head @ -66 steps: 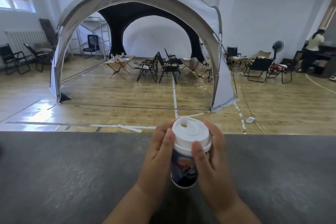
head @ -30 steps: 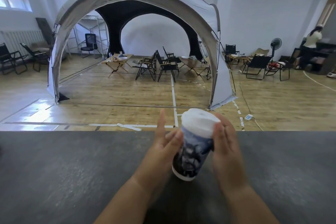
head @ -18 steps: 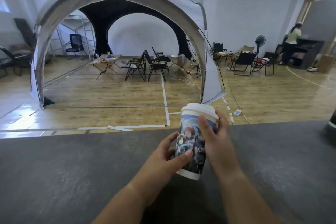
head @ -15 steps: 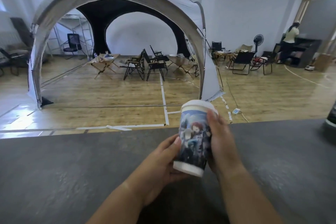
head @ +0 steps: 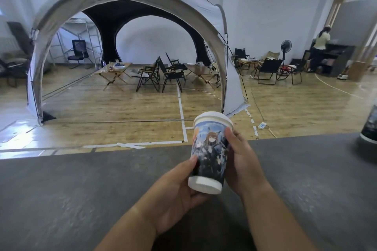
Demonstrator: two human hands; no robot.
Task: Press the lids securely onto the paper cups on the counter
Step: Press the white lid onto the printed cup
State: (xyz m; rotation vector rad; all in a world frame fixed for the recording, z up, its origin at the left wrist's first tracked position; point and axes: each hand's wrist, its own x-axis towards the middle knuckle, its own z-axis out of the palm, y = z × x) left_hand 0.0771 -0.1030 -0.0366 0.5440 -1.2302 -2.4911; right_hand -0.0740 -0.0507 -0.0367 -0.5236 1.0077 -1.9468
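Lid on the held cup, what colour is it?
The lid on the paper cup is plain white; head view shows it best.

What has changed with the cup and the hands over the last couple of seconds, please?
The paper cup was lifted off the counter and tipped, top away. Both hands slid down from the lid: the left hand now holds its base, the right hand its side. The lid stayed on.

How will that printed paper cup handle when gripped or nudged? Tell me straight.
Likely light: the left hand and right hand hold the paper cup tilted above the counter with relaxed-looking fingers. Its paper wall would probably dent under a hard squeeze. Narrower at the base than the white lid, it may tip if nudged high up.
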